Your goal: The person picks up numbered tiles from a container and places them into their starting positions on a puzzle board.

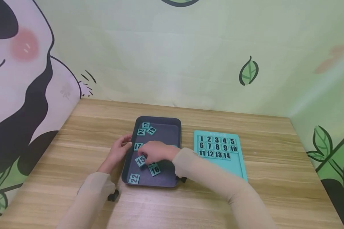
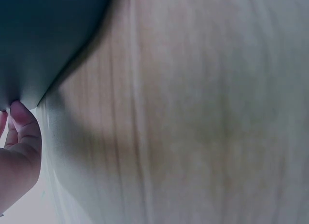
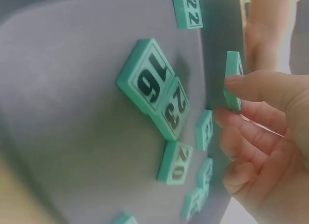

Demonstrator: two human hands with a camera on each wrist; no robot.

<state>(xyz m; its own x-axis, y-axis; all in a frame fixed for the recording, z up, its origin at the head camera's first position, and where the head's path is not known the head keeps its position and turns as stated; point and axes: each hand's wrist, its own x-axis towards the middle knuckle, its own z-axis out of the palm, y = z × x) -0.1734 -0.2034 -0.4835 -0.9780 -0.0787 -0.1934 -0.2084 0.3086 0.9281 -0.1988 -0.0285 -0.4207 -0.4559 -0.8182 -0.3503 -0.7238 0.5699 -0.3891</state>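
Right hand (image 1: pixel 156 152) is reaching into the tray (image 1: pixel 172 122), pinching tile 15 (image 1: pixel 141 160) between thumb and fingertips (image 3: pixel 231 119) and lifting it on edge near the tray's left wall. Grip is only on the tile's thin edges, so it's looking marginal: a slip drops it back onto the pile.

Tiles 16 (image 3: pixel 146 79), 23 (image 3: pixel 175 109) and 20 (image 3: pixel 175 162) are lying just beside the knuckles. A drag on the way out is likely to knock or flip them.

Tile 22 (image 1: pixel 134 178) is sitting in the near corner, well apart, so no risk there.

Left hand (image 1: pixel 118 151) is resting against the tray's left rim, fingers loosely straight, holding nothing. Only light bracing, so a hard pull could skid the tray on the surface (image 1: pixel 89 127).

Further in, 17 (image 1: pixel 138 146) and the 24/19 cluster (image 1: pixel 146 129) are staying loose at the far end.

Board (image 1: pixel 218 171) is sitting right of the tray, filled 1–14; next slot is after 14 (image 1: pixel 226 155). A sleeve sweeping across could be nudging the seated tiles.
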